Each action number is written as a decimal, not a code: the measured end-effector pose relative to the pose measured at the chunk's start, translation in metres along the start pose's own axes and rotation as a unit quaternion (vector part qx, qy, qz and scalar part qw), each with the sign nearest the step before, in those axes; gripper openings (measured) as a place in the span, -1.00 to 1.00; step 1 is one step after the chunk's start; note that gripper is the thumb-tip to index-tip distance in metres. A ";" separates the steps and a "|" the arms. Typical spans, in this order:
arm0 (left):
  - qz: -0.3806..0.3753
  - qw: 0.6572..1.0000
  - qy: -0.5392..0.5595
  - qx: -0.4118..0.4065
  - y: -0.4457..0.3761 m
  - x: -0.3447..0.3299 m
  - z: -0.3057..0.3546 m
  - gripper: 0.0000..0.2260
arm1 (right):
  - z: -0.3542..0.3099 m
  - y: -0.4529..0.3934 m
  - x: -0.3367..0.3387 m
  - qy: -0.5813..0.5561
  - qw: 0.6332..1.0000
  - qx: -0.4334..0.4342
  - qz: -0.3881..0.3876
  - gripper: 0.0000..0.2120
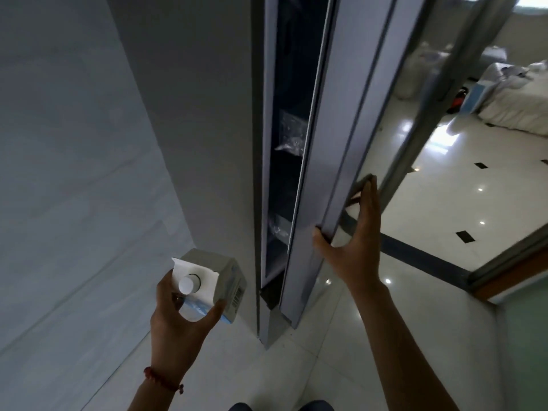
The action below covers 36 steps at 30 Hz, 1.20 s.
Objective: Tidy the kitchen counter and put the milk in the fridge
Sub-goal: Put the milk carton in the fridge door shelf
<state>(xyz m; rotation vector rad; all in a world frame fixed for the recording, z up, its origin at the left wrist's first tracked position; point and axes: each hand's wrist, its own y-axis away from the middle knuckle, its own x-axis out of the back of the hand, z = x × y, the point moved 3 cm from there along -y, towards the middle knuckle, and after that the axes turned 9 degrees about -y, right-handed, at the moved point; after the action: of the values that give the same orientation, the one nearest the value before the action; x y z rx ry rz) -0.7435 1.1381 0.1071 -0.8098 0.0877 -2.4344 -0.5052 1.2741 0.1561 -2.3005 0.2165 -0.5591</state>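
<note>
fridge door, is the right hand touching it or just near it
Touching. The head view shows the right hand gripping the edge of the fridge door, thumb on the near face and fingers wrapped round the far side.

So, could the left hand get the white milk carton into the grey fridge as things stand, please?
Probably not yet. The left hand holds the white milk carton beside the grey fridge, but the fridge door, gripped by the right hand, is only open a narrow crack, seemingly narrower than the carton.

Left hand (178,315) holds milk carton (213,280); right hand (353,247) grips fridge door (332,161) edge, ajar.
</note>
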 end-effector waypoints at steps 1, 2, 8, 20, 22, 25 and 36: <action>-0.014 1.000 -0.002 -0.009 -0.002 -0.004 0.005 -0.28 | 0.001 0.006 0.013 0.003 1.000 -0.004 0.002 -0.17; -0.029 0.999 0.000 -0.019 -0.004 -0.010 0.010 -0.29 | 0.002 0.012 0.026 0.006 1.000 -0.014 0.010 -0.18; -0.109 0.986 0.029 -0.123 -0.015 -0.053 0.062 -0.29 | -0.006 0.050 0.098 0.043 0.983 -0.065 0.164 -0.25; -0.201 0.935 0.204 -0.209 -0.036 -0.106 0.170 -0.32 | 0.008 0.029 0.219 0.267 0.920 -0.036 0.283 -0.46; -0.195 0.927 0.216 -0.235 -0.038 -0.117 0.194 -0.38 | 0.022 0.027 0.240 0.282 0.916 -0.057 0.281 -0.47; -0.176 0.915 0.265 -0.249 -0.040 -0.135 0.234 -0.35 | 0.043 0.020 0.268 0.261 0.918 -0.065 0.292 -0.48; -0.096 0.861 0.363 -0.343 -0.040 -0.193 0.353 -0.33 | 0.115 -0.013 0.338 0.188 0.911 -0.102 0.352 -0.39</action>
<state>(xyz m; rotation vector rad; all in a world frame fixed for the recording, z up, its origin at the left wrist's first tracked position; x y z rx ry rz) -0.4354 1.3141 0.3015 -0.0945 1.2669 -2.7825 -0.1518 1.2500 0.2048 -2.0757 1.2820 -0.6009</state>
